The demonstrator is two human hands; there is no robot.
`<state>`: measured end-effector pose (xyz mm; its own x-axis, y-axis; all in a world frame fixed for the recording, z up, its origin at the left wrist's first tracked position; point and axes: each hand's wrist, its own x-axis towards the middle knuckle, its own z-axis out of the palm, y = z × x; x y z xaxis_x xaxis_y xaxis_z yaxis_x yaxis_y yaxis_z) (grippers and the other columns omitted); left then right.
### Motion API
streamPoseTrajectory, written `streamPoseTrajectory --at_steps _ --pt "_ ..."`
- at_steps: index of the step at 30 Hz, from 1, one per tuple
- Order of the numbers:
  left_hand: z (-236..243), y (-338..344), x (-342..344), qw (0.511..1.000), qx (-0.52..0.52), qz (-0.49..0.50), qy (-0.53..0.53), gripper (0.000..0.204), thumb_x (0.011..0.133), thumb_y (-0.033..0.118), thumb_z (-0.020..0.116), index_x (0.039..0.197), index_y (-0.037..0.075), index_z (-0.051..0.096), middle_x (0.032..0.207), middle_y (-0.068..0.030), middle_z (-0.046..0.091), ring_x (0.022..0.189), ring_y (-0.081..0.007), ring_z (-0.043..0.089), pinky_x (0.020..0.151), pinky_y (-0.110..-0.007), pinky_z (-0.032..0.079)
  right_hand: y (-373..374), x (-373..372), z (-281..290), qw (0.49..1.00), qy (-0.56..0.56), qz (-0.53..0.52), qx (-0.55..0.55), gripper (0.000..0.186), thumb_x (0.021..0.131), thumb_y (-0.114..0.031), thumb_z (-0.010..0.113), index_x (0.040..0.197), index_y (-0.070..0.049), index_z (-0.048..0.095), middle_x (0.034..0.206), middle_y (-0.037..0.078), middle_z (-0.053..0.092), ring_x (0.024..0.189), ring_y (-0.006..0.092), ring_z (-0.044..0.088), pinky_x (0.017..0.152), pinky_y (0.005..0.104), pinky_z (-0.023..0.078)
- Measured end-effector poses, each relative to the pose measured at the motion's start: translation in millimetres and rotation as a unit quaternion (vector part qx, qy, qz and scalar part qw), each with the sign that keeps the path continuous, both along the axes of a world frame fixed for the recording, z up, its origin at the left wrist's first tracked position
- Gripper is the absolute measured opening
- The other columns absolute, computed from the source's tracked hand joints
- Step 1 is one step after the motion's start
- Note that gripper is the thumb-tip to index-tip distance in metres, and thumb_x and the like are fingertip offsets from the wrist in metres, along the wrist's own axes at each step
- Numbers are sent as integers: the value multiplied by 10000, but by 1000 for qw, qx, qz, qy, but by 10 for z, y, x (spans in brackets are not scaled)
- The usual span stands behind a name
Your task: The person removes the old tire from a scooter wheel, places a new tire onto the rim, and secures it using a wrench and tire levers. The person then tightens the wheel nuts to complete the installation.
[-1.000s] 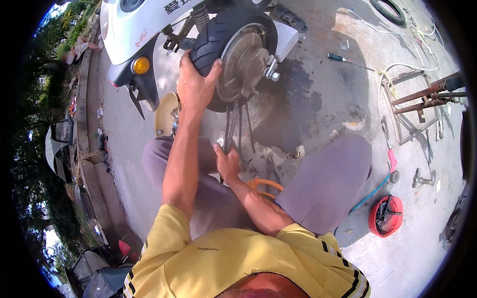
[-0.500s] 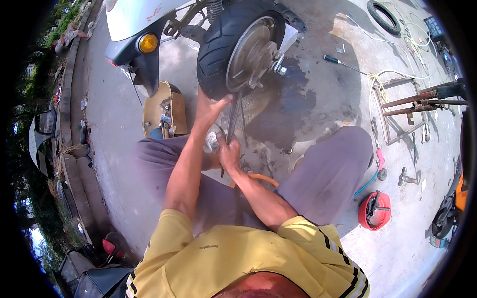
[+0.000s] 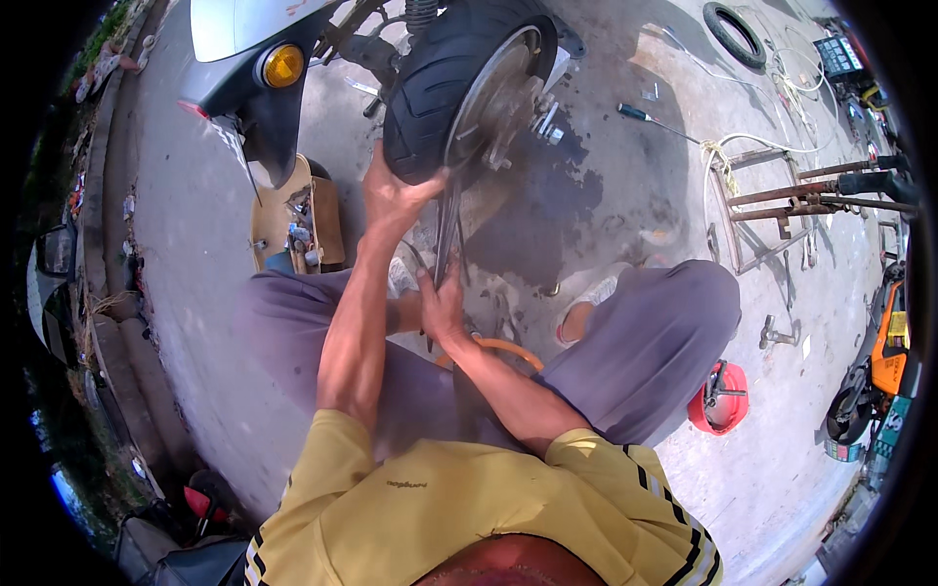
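Black rubber tyre on the scooter's rear wheel, raised off the concrete floor ahead of my knees. I judge it heavy, stiff at the bead, grippy on the tread, not fragile. Best hold looks like the lower tread edge, palm flat, clear of the metal hub.

Left hand: fingers curled shut around the lower edge of the tyre, thumb side toward the rim.

Right hand: fingers closed around the lower end of long thin metal levers that run up to the tyre's edge. Steel, rigid, likely slick with grime, so I'd grip low and firm. I can't tell how many bars it holds.

Nearby: open wooden toolbox just left of the wheel, screwdriver well apart on the floor, red reel by my right knee.
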<state>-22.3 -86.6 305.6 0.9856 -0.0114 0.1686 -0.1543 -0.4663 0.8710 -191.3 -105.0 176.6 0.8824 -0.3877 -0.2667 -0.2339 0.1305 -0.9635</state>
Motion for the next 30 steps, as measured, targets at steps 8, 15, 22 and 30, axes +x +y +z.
streamPoseTrajectory --at_steps 8,15,22,30 --pt "-6 43 2 1000 19 -14 5 799 674 344 950 1254 -50 568 1086 -208 743 990 -274 733 891 -380 562 -151 -13 219 993 -12 -8 119 576 1041 -442 601 1380 3 460 778 61 587 662 152 559 601 317 469" --pt "-235 -43 -251 992 -69 -57 -83 1044 718 265 935 1502 -53 325 1401 -240 546 1315 -306 556 1066 -400 481 -212 -38 339 971 -27 -28 236 424 1105 -459 462 1158 -42 522 752 -26 468 619 54 441 525 234 390" --pt "-836 57 -313 981 -138 -71 121 958 790 135 849 1531 -31 266 1462 -227 495 1376 -323 510 1140 -397 419 -335 -22 382 922 -28 -4 387 301 1136 -344 411 1105 -64 518 793 16 528 618 119 511 548 264 440" --pt "-670 28 -393 987 -133 -57 63 764 773 113 812 1399 -68 414 1300 -207 609 1212 -298 609 1063 -405 463 -906 25 169 891 37 210 400 277 1111 -306 509 1196 -43 510 916 92 643 789 199 672 729 350 578"
